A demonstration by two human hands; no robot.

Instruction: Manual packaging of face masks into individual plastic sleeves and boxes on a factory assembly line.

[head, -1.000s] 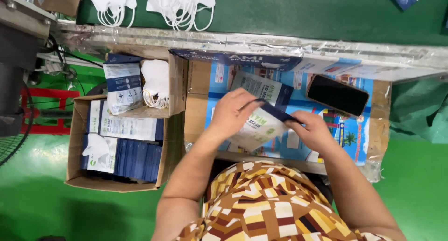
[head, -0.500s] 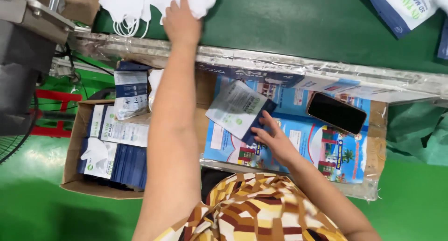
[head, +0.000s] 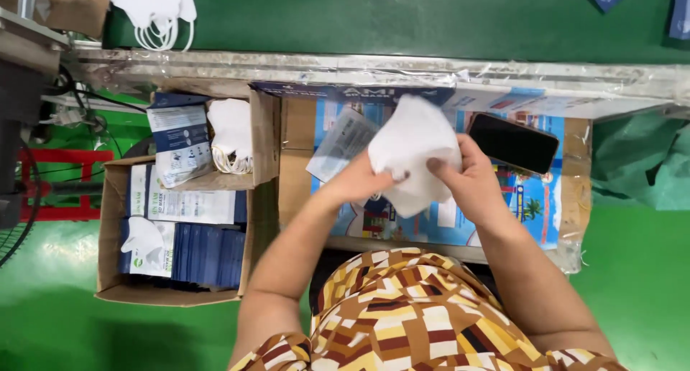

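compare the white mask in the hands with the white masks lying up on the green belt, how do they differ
The mask in the hands is a single piece, pinched between the left hand and right hand; the masks on the belt form a loose pile nobody touches. The pile's ear loops hang out in plain sight; none show on the held mask. The held mask sits over the cardboard work surface, the pile on the green belt. Both are white.

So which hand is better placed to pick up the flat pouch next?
Probably the left hand. Both hands hold the white mask, but the pouch lies just beyond the left hand's fingers, while the right hand sits nearer the phone.
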